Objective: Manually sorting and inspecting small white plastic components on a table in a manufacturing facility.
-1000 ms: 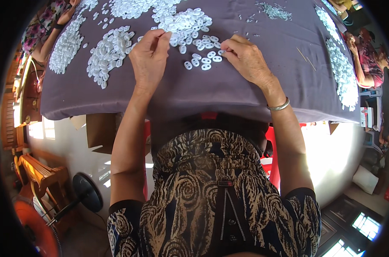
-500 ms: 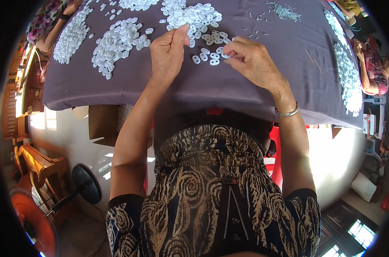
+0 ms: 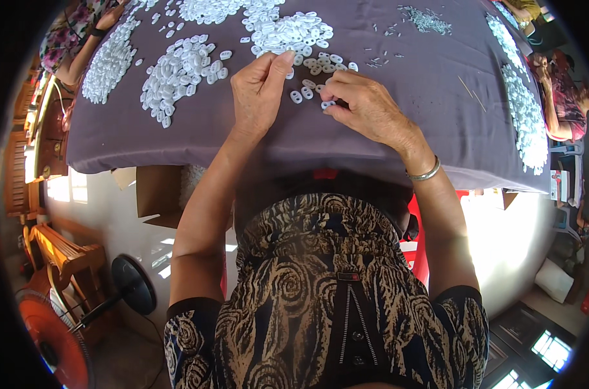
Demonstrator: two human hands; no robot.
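My left hand (image 3: pixel 258 91) is closed above the purple-grey tablecloth, its thumb pressed over curled fingers; whatever they hold is hidden. To its right, my right hand (image 3: pixel 364 107) pinches a small white oval piece with two holes (image 3: pixel 329 104) between thumb and fingertips. Several loose pieces of the same kind (image 3: pixel 296 96) lie flat between the hands. Beyond these is a small cluster of ovals (image 3: pixel 322 65), partly screened by the right hand. A large heap of them (image 3: pixel 288 34) rises just past my left fingertips.
More white ovals are heaped on the left (image 3: pixel 178 74) and along the right edge (image 3: pixel 528 123). Small metal pins (image 3: pixel 429 21) lie at the far right, and two thin sticks (image 3: pixel 472 93) nearer. Other people sit at both sides. A floor fan (image 3: pixel 55 343) stands at lower left.
My right hand has moved left and slightly nearer, and a white oval now shows in its pinch. My left hand stays closed and has shifted slightly right and nearer.
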